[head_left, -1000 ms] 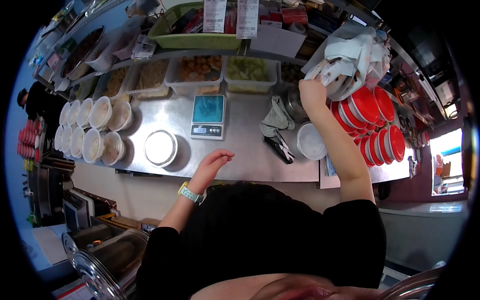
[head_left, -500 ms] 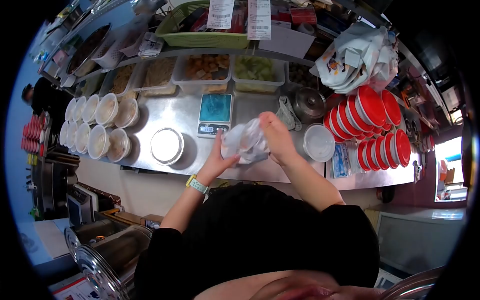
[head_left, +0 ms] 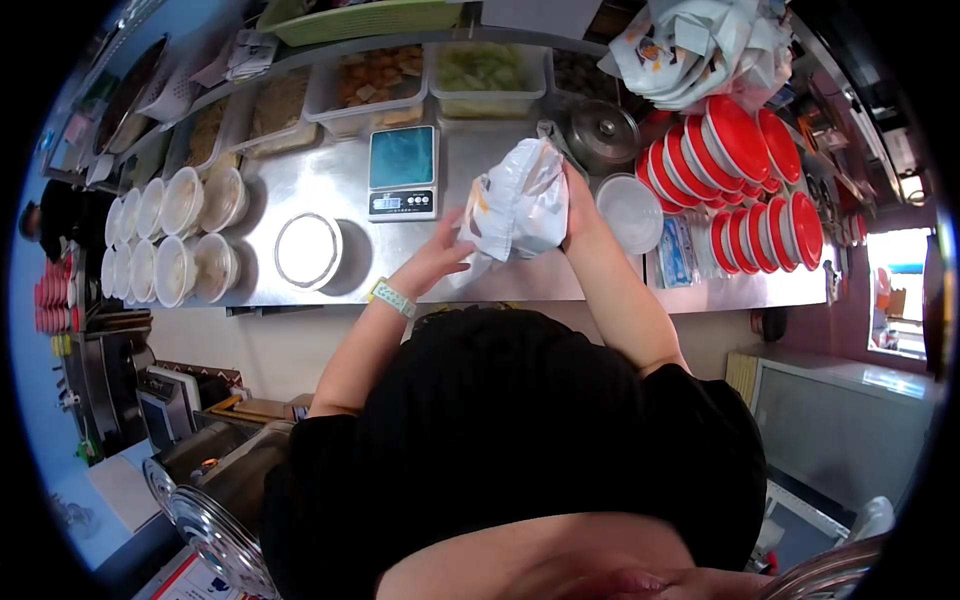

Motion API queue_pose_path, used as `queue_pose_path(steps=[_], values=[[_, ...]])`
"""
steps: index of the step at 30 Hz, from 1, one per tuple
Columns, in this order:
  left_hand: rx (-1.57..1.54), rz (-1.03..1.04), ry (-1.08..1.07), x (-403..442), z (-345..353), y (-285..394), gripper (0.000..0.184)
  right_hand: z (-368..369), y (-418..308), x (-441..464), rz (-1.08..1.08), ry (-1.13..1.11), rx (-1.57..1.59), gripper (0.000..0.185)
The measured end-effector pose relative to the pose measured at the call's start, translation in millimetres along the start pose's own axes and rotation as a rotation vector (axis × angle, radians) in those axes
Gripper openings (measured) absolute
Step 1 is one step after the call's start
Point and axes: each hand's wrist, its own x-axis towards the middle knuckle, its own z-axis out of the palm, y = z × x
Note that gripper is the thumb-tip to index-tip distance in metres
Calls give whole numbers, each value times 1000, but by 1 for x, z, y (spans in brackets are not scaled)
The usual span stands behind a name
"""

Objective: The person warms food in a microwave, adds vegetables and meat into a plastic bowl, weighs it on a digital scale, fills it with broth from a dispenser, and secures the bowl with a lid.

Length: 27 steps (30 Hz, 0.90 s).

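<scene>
A white plastic bag (head_left: 518, 205) with orange and dark print, crumpled and bulging, is held up over the counter's front edge. My right hand (head_left: 580, 208) grips its right side, with most of the fingers hidden behind it. On the other side, my left hand (head_left: 438, 258) has its fingers spread at the bag's lower left; whether they touch it I cannot tell. Beyond the left hand stands a kitchen scale (head_left: 403, 172) with a blue-green top. A round white tub (head_left: 308, 252) sits to the left, and a clear round lid or bowl (head_left: 629, 213) lies right of my right hand.
Stacked filled plastic bowls (head_left: 178, 270) line the counter's left end. Red-rimmed bowls (head_left: 740, 140) are stacked at the right, below hanging white bags (head_left: 690, 50). Food bins (head_left: 488, 80) run along the back beside a lidded metal pot (head_left: 603, 135).
The bag has moved slightly right and turned more upright, its bulge fuller. My left hand has come off its left side with fingers spread. The whole view has shifted.
</scene>
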Motion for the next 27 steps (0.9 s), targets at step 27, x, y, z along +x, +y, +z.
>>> queue_pose_path(steps=[27], values=[[540, 394, -75, 97, 84, 55, 44, -99, -219, 71, -1017, 463, -248, 29]])
